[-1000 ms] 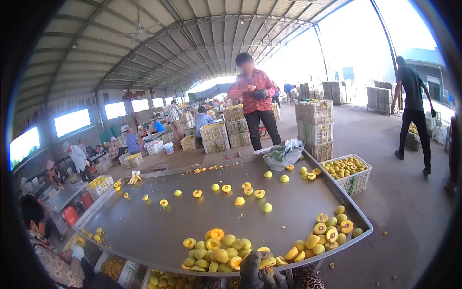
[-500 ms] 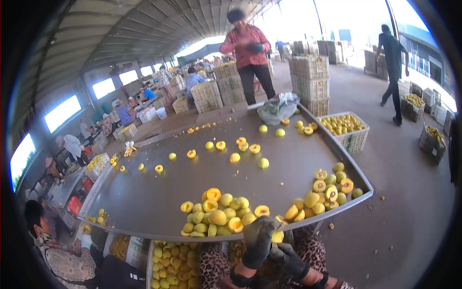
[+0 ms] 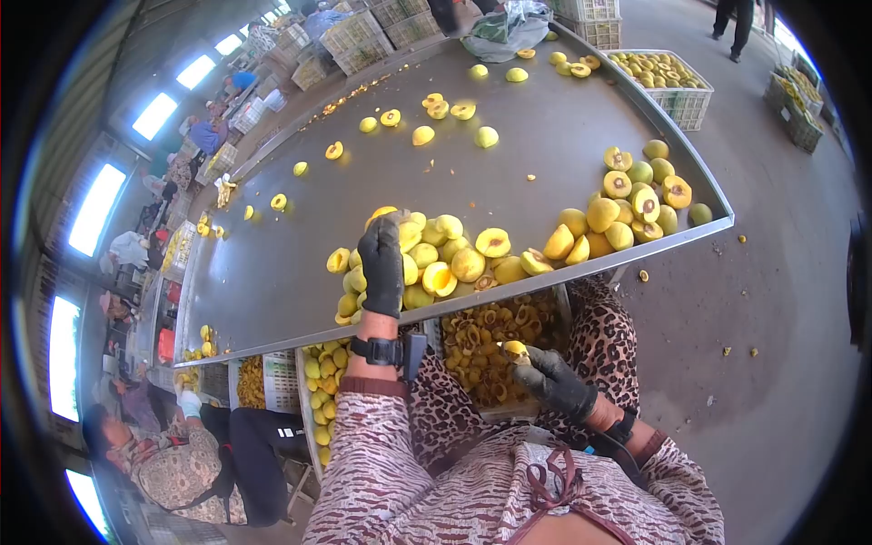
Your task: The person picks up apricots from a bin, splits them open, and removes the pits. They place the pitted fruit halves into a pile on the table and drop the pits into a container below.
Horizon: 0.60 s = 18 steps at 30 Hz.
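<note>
My left hand (image 3: 381, 263), in a dark glove, reaches over the tray's near edge to the pile of yellow-green fruit (image 3: 468, 264). Its fingers close on a yellow-orange fruit half (image 3: 379, 214) at the back of the pile. To the right and lower, my right hand (image 3: 556, 385), also gloved, pinches a small yellow fruit piece (image 3: 515, 349) above a crate of fruit pieces (image 3: 490, 341). Whether the right hand also holds a tool is too small to tell.
The metal tray (image 3: 272, 263) carries scattered fruit halves, a right-hand pile (image 3: 645, 202) and a plastic bag (image 3: 509, 32). A crate of whole fruit (image 3: 324, 381) stands below its near edge. A co-worker (image 3: 177, 463) sits at the left; another fruit crate (image 3: 681, 104) stands beyond the right edge.
The view has tilted down. My hands were close together at the tray's near edge; now the left has moved away to the pile, while the right is over the crate with a fruit piece.
</note>
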Each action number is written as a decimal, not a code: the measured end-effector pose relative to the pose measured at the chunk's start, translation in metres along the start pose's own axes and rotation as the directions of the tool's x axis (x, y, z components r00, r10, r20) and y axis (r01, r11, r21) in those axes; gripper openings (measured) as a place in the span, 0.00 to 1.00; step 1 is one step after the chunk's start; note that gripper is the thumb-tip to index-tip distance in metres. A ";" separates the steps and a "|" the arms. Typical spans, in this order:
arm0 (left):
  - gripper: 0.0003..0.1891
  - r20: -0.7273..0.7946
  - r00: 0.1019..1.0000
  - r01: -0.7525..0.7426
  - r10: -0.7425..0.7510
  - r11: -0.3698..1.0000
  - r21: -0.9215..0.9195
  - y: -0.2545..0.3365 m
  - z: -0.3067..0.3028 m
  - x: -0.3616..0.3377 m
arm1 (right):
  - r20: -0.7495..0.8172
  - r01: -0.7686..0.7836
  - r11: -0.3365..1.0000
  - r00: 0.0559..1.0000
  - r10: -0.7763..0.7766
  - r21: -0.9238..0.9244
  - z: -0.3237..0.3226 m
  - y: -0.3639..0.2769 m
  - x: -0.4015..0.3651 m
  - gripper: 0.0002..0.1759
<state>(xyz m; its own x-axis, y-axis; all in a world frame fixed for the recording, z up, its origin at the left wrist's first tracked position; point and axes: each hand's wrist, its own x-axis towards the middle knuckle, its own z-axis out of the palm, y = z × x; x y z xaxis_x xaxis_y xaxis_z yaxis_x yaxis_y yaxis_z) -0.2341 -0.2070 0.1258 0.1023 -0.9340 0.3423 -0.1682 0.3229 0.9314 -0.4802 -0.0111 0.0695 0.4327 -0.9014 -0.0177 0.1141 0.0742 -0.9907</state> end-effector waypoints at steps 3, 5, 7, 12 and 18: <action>0.13 0.326 0.936 -0.148 -0.130 0.696 0.703 -0.025 -0.027 0.030 | -0.047 -0.013 0.999 0.999 0.015 0.038 0.003 0.019 0.004 0.15; 0.12 0.371 0.894 -0.139 -0.251 0.632 0.762 -0.033 -0.018 0.035 | -0.048 0.027 0.998 0.998 -0.029 -0.049 -0.002 0.018 0.006 0.15; 0.13 0.526 0.810 -0.575 0.260 0.527 0.626 -0.031 0.009 0.024 | -0.070 -0.073 0.994 0.994 0.078 0.081 -0.002 0.023 0.004 0.15; 0.33 0.629 0.774 -0.608 -0.077 0.184 0.772 -0.056 0.095 0.000 | -0.166 -0.038 0.996 0.985 0.050 0.075 -0.008 0.058 0.003 0.18; 0.22 0.663 0.745 -0.526 -0.069 0.552 0.648 -0.057 0.110 0.005 | -0.293 -0.001 0.976 0.954 0.066 0.217 -0.003 0.064 -0.008 0.11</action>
<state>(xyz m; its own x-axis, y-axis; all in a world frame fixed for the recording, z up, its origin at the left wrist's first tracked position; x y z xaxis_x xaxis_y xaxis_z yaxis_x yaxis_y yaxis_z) -0.3323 -0.2466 0.0606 -0.5626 -0.8196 0.1083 -0.7815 0.5700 0.2535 -0.4789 0.0000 0.0060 0.1582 -0.9799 -0.1216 0.3056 0.1657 -0.9376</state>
